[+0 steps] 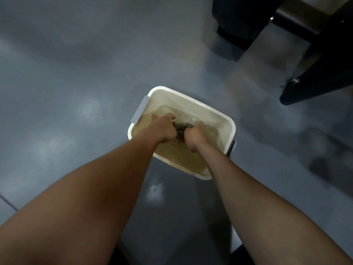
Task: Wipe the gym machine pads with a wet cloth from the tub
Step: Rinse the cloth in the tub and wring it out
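Floor [66,77]: grey, glossy, with pale light patches.
Left hand [163,131]: fist curled round one end of the dark cloth [181,129].
Tub [191,98]: cream, rectangular, on the floor, holding murky yellowish water (grey handles on its sides).
Right hand [194,137]: fingers clenched on the cloth's other end, over the water.
Machine frame [315,54]: black, upper right, well apart from the tub.

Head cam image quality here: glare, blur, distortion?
Head view: dim overall; soft glare patches on the floor; wide-angle stretch on the forearms; left hand, right hand and dark cloth in the tub are slightly blurred, and rippled water hides cloth detail.
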Demonstrator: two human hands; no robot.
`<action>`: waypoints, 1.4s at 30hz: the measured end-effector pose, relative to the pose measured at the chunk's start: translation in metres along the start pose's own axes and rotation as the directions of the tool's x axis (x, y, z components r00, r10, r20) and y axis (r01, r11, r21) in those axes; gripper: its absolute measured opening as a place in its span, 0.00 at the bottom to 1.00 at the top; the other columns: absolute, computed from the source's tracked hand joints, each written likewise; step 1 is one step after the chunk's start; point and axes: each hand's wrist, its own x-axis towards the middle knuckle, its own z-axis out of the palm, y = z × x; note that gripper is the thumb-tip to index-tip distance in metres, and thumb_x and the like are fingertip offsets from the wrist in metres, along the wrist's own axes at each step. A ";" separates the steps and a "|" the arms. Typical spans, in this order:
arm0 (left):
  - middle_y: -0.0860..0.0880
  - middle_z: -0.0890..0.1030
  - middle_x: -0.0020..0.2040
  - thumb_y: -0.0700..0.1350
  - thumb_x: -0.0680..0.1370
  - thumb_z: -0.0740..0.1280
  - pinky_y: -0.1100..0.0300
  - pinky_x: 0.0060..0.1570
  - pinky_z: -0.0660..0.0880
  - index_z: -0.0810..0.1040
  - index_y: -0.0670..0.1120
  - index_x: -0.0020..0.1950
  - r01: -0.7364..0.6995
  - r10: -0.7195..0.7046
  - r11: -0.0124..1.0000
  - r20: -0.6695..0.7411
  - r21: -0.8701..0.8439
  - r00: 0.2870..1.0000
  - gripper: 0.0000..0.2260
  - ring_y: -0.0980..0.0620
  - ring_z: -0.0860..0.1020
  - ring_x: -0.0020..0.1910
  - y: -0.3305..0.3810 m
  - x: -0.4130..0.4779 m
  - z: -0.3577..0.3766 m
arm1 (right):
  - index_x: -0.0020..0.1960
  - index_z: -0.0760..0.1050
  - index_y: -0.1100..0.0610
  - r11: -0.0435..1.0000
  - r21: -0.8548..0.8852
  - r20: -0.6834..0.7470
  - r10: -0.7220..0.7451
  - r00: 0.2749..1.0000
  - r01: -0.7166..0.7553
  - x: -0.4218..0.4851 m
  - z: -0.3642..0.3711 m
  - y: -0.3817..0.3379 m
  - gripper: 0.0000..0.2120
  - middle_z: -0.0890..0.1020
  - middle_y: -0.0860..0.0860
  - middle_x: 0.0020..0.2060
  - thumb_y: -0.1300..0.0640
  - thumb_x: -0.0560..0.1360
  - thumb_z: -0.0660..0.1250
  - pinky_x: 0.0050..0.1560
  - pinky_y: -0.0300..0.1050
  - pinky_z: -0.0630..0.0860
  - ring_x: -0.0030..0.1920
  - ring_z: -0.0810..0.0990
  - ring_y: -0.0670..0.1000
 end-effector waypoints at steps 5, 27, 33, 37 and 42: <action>0.46 0.77 0.56 0.50 0.72 0.70 0.51 0.51 0.75 0.77 0.51 0.52 -0.202 0.220 0.928 -0.022 0.312 0.975 0.10 0.43 0.74 0.58 -0.002 0.003 0.002 | 0.37 0.70 0.53 0.821 0.570 0.208 -0.101 0.973 -0.037 -0.008 -0.013 -0.001 0.12 0.66 0.50 0.27 0.53 0.79 0.60 0.28 0.42 0.59 0.26 0.62 0.49; 0.52 0.81 0.51 0.46 0.75 0.72 0.60 0.44 0.73 0.76 0.50 0.63 -0.448 0.416 0.867 0.177 0.218 0.892 0.17 0.50 0.79 0.49 -0.009 -0.019 -0.016 | 0.52 0.77 0.62 0.904 0.404 0.582 -0.134 0.802 -0.142 -0.013 -0.061 -0.010 0.06 0.84 0.56 0.47 0.70 0.80 0.64 0.45 0.40 0.83 0.47 0.84 0.51; 0.47 0.78 0.38 0.49 0.82 0.57 0.52 0.44 0.80 0.77 0.45 0.43 -0.229 0.235 0.972 0.120 -0.058 0.965 0.13 0.47 0.77 0.37 -0.001 -0.019 -0.022 | 0.40 0.70 0.51 0.863 0.072 0.220 -0.503 0.836 0.501 -0.006 -0.054 0.001 0.18 0.75 0.48 0.39 0.72 0.74 0.69 0.44 0.39 0.76 0.39 0.75 0.47; 0.45 0.73 0.34 0.45 0.82 0.55 0.57 0.32 0.70 0.76 0.42 0.46 0.139 0.007 0.785 0.232 -0.604 0.973 0.13 0.51 0.65 0.28 0.005 -0.024 -0.013 | 0.36 0.71 0.44 0.767 -0.052 0.030 -0.639 0.769 0.639 -0.005 -0.042 0.006 0.23 0.74 0.42 0.37 0.73 0.73 0.65 0.41 0.40 0.72 0.40 0.74 0.47; 0.47 0.70 0.30 0.44 0.82 0.53 0.64 0.26 0.66 0.74 0.42 0.46 0.353 -0.011 0.438 0.388 -0.827 0.922 0.13 0.54 0.55 0.23 0.003 -0.020 0.000 | 0.43 0.78 0.54 0.603 -0.213 -0.040 -0.792 0.610 0.769 -0.011 -0.041 0.006 0.15 0.78 0.49 0.43 0.73 0.72 0.62 0.45 0.42 0.73 0.45 0.77 0.53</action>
